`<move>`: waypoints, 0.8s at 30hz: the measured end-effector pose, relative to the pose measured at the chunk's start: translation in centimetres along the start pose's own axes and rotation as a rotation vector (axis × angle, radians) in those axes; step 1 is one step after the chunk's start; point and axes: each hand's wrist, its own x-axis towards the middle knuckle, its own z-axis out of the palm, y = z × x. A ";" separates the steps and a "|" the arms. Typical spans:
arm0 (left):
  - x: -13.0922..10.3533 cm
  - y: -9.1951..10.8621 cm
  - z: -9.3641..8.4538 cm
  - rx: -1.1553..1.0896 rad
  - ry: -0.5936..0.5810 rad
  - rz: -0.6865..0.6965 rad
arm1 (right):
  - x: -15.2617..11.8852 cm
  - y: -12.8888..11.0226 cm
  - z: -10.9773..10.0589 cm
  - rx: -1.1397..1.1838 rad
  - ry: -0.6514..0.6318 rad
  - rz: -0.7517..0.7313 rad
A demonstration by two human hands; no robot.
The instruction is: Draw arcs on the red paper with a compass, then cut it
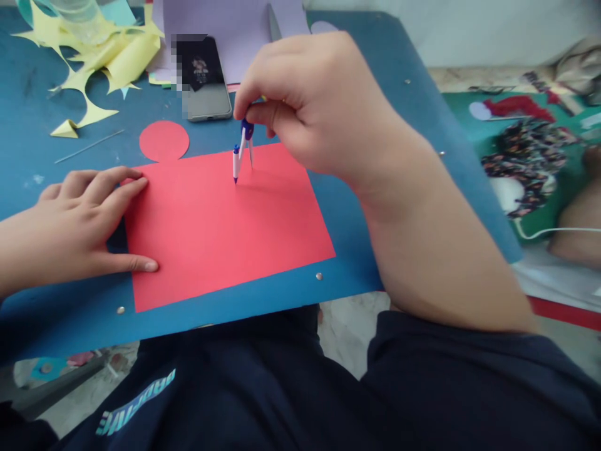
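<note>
A sheet of red paper (pixel 220 232) lies flat near the front edge of the blue table. My right hand (pixel 305 94) pinches the top of a drawing compass (pixel 241 147), which stands on the paper's upper part with its pen leg toward the left. Whether the pen tip touches the paper I cannot tell. At the sheet's left edge, my left hand (pixel 94 219) is spread, fingertips and thumb resting on the paper. Just beyond the sheet's top edge lies a cut red paper circle (pixel 164 141).
A phone (pixel 206 81) lies behind the sheet, next to purple paper (pixel 235 25). Yellow paper scraps (pixel 89 81) and a clear cup (pixel 79 19) occupy the back left. A thin stick (pixel 89 147) rests on the blue table (pixel 282 285). Patterned cloth (pixel 530 163) lies at the right.
</note>
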 end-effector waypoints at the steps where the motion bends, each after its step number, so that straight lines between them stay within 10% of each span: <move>1: 0.0 0.0 0.1 0.003 0.008 0.007 | 0.4 -0.2 0.0 -0.029 -0.009 0.022; 24: 0.1 0.0 0.1 -0.027 0.014 0.001 | -0.6 -0.2 -1.6 -0.452 -0.121 0.286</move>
